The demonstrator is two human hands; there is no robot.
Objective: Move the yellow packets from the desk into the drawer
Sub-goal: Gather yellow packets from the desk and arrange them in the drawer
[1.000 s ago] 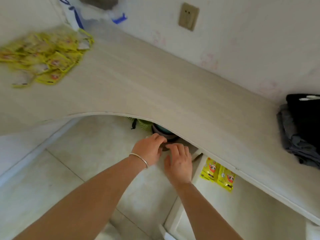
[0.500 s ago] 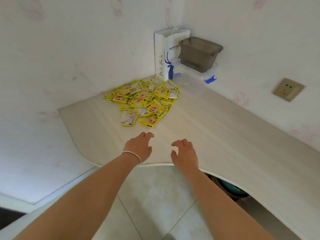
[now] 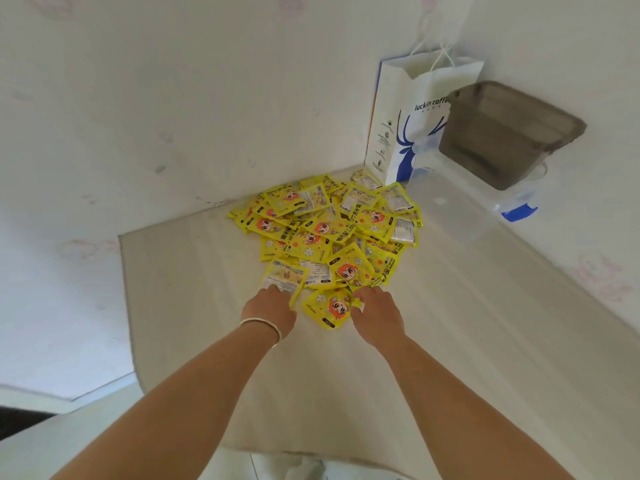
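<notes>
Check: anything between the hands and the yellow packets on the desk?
Nothing visible. Both hands are at the near edge of the packet pile: left hand on a face-down packet, right hand at the nearest face-up packet. The paper bag and grey bin stand behind the pile.

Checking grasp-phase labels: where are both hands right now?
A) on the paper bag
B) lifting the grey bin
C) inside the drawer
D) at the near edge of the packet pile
D: the left hand and right hand both rest on the desk with fingertips on the nearest packets of the pile; the paper bag and grey bin sit untouched in the corner, and no drawer is in view.
</notes>
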